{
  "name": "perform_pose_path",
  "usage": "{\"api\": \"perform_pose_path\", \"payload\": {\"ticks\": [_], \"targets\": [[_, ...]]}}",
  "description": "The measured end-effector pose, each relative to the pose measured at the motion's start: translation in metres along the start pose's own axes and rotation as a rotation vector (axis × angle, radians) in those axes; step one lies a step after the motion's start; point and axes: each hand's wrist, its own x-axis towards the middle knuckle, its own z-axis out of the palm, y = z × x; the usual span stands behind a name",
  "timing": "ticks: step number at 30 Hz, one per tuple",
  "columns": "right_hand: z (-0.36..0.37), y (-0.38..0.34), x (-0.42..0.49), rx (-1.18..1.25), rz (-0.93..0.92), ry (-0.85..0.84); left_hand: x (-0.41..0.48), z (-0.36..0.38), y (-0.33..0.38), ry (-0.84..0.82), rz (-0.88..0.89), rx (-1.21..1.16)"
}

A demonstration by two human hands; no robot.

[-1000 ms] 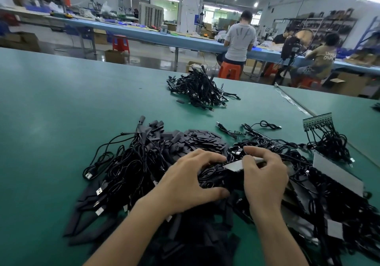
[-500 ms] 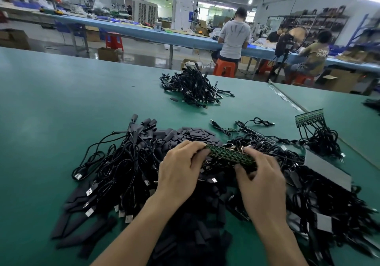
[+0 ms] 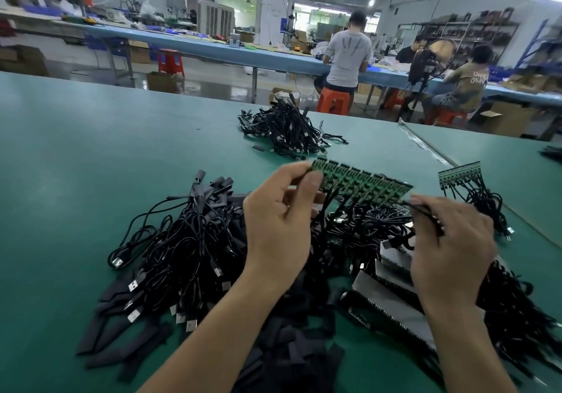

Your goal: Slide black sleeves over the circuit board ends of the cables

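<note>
A green strip of joined circuit boards (image 3: 362,184) with black cables hanging from it is held up above the heap. My left hand (image 3: 279,222) pinches its left end between thumb and fingers. My right hand (image 3: 453,240) is at the strip's right end, pinching a thin black cable (image 3: 421,208) there. Under both hands lies a tangle of black USB cables (image 3: 188,252). Flat black sleeves (image 3: 292,350) are strewn at the near edge of the heap.
A second board strip with cables (image 3: 460,176) lies to the right. Another cable bundle (image 3: 289,131) sits farther back on the green table (image 3: 76,164). Grey-backed board panels (image 3: 392,301) are stacked near my right wrist. People sit at benches beyond.
The board strip has been lifted from the heap and tilted up so its green face shows. My right hand has shifted right to the strip's end.
</note>
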Motion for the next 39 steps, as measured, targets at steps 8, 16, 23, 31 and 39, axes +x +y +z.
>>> {"api": "perform_pose_path", "payload": {"ticks": [8, 16, 23, 31, 39], "targets": [[0.013, -0.035, 0.032, 0.273, 0.068, -0.251, 0.013, -0.002, -0.027, -0.032, -0.229, 0.154], [0.011, -0.034, 0.016, -0.13, -0.032, -0.88, 0.005, -0.021, -0.038, 0.013, -0.289, 0.007], [0.025, -0.066, 0.037, 0.092, -0.092, -1.023, 0.012, -0.031, -0.037, -0.06, -0.26, -0.015], [0.026, -0.077, 0.081, 0.253, 0.035, -0.289, -0.049, -0.021, -0.044, -0.002, 0.134, 0.45], [0.023, -0.124, 0.119, 0.333, -0.215, -0.185, -0.078, 0.04, -0.053, -0.839, -0.203, 0.538]]}}
